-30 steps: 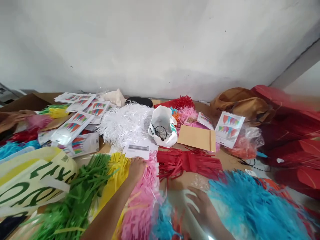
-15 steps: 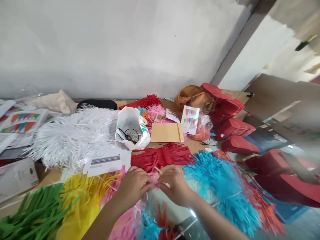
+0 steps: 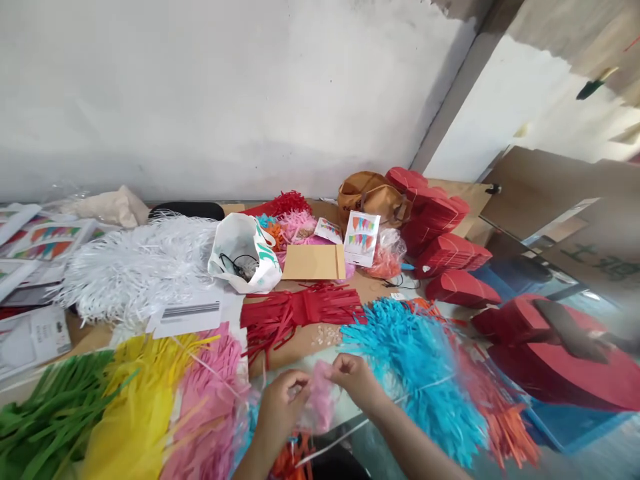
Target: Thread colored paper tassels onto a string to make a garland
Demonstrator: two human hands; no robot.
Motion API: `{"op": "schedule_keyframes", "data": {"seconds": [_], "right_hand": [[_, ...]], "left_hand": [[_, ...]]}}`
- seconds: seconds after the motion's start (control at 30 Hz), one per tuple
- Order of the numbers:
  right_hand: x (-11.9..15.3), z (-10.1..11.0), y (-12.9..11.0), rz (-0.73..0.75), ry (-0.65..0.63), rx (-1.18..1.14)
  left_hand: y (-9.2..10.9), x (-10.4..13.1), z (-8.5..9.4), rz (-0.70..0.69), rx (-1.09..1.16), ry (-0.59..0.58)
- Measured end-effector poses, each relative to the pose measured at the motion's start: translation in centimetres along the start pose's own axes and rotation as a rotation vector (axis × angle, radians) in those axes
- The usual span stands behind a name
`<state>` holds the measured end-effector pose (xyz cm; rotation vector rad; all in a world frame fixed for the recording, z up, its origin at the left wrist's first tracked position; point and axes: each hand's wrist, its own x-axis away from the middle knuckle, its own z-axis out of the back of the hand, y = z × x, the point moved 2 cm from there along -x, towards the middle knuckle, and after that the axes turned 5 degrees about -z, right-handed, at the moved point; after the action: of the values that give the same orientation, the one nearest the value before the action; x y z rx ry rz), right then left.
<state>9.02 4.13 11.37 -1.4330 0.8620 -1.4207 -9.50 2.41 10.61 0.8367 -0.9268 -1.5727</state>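
Pink tissue (image 3: 321, 397) hangs between my two hands near the bottom centre, its lower part blurred. My right hand (image 3: 356, 379) pinches its upper right corner. On its left side, my left hand (image 3: 286, 400) has thumb and fingertips curled together at the tissue's edge. Beyond the hands lies a bundle of red tissue strips (image 3: 305, 308), with a scatter of small clear pieces (image 3: 327, 335) just in front of it. Blue fringe (image 3: 415, 373) spreads to the right of my right hand. Pink fringe (image 3: 207, 393) and yellow fringe (image 3: 137, 393) lie to the left.
A white bag (image 3: 245, 257) with cables, a tan box (image 3: 314, 262) and a printed packet (image 3: 361, 239) stand behind. White fringe (image 3: 140, 267) and green fringe (image 3: 55, 400) lie left. Red paper stacks (image 3: 453, 253) line the right, near a blue crate (image 3: 575, 427).
My hands have moved lower and nearer, and the pink tissue now hangs spread between them. The red strips and small clear pieces are less covered. The view has shifted slightly right.
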Motion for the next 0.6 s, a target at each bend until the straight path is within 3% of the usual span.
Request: {"op": "schedule_keyframes", "data": {"seconds": [0.07, 0.13, 0.23, 0.3, 0.37, 0.5, 0.6], "right_hand": [[0.0, 1.6, 0.0, 0.051, -0.005, 0.136], [0.2, 2.5, 0.0, 0.13, 0.054, 0.351], [0.8, 2.5, -0.1, 0.262, 0.126, 0.731], [1.1, 2.4, -0.1, 0.354, 0.123, 0.883], [1.1, 2.8, -0.1, 0.433, 0.079, 0.934], [-0.1, 4.7, -0.8, 0.542, -0.054, 1.032], [-0.2, 5.8, -1.5, 0.533, 0.167, 1.128]], "left_hand": [[0.2, 0.1, 0.0, 0.042, -0.061, 0.026], [0.8, 0.3, -0.9, 0.016, -0.241, 0.149], [2.0, 0.7, -4.2, -0.134, -0.507, 0.258], [2.0, 0.5, -6.6, -0.174, -0.567, 0.207], [1.4, -0.3, -7.9, -0.123, -0.581, 0.139], [0.4, -2.0, -7.4, -0.01, -0.585, -0.059], [0.9, -2.7, -6.5, 0.062, -0.605, -0.166]]}}
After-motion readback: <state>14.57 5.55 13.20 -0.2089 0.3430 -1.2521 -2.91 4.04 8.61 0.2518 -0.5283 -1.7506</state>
